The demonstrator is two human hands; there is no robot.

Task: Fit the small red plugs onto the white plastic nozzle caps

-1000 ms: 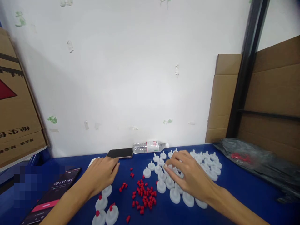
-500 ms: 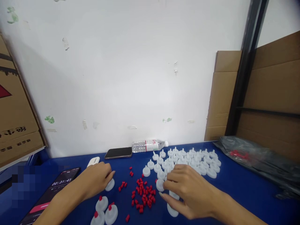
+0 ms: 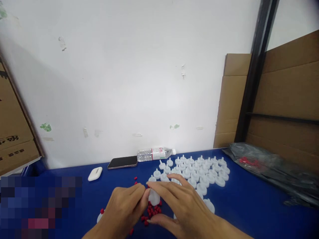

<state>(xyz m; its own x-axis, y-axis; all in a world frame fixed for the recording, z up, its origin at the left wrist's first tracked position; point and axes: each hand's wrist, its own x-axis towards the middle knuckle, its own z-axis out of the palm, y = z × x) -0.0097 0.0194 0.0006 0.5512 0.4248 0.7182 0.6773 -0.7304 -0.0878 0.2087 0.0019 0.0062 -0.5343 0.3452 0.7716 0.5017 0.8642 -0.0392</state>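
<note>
My left hand point(image 3: 127, 205) is closed, its thumb and forefinger at the left edge of a translucent white nozzle cap point(image 3: 154, 198). My right hand point(image 3: 180, 202) curves around the same cap from the right. Its fingers reach over the top and its thumb is spread below, with a gap showing between thumb and cap. The cap's spout is hidden by the fingers. Small red tips point(image 3: 156, 209) lie loose on the blue table below and behind the hands. A white cap with a red tip point(image 3: 100, 217) is partly covered by my left wrist.
Many white nozzle caps point(image 3: 201, 179) stand spout-up at the right. Along the wall lie a clear bottle point(image 3: 156, 154), a dark phone point(image 3: 122, 162) and a white case point(image 3: 95, 174). A grey plastic bag point(image 3: 259, 166) with red pieces lies far right. Cardboard point(image 3: 233, 103) leans behind.
Both hands have come together at the middle, the left moving right and the right moving left. A white nozzle cap is now between them. The view has shifted slightly.
</note>
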